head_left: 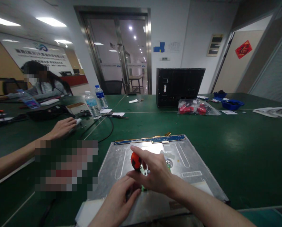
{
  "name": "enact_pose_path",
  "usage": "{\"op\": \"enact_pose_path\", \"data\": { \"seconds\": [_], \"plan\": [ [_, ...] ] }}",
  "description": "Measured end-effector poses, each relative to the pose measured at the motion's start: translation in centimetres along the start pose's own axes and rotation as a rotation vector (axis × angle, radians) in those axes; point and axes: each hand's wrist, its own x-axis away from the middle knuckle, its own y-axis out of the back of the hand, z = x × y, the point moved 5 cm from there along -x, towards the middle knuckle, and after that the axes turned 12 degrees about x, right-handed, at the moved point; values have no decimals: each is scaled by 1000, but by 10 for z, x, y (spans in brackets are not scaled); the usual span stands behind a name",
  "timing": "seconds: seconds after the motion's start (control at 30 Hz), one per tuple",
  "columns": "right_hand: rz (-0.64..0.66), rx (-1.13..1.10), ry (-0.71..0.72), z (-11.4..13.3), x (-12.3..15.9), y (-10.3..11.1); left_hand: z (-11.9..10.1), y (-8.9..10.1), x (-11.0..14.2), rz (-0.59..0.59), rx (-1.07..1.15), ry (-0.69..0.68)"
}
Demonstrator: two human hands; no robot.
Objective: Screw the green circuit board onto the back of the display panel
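Orange and black, a tool handle (136,160) is held roughly upright, its hidden tip unconfirmed, between the thumb and forefinger of the right hand's (156,170) closed grip, above a green circuit board (145,171) on the silver metal panel (107,168) laid on the tabletop (237,148). The board's near edge is reached by the left hand (117,195), its fingers curled, contents unclear; a barcode label (191,174) is seen on the panel, its print too small to be read.

Three bottles (92,105), one screwdriver (136,161)
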Motion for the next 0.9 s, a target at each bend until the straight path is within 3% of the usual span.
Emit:
{"op": "enact_pose_path", "data": {
  "seconds": [0.3, 0.9],
  "plan": [
    [-4, -57, -14, 4, 0, 4, -5, 1, -1, 65, 112, -26],
    [21, -80, -1, 3, 0, 3, -8, 2, -1, 72, 129, -93]
  ]
}}
